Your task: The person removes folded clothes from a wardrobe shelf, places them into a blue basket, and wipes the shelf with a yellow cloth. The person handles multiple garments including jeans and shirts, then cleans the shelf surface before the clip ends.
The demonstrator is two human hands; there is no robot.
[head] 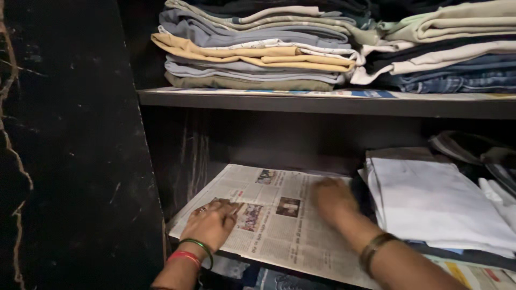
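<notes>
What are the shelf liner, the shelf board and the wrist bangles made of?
Shelf liner: newspaper, matte printed newsprint with columns and photos, under the left hand and right hand. Shelf board: dark, smooth, probably laminated wood. Green and red bangles: glossy, glass or plastic. Right-wrist bangle: looks metallic.

Upper shelf (322, 103): dark board, paper lining along its front edge.
Left stack (252, 48): folded clothes in grey, mustard, olive and white.
Right stack (451, 48): folded cream, black and denim garments.
White cloth (435, 204): folded, lying on the lower shelf's right side.
Side panel (70, 145): black, marble-veined.
</notes>
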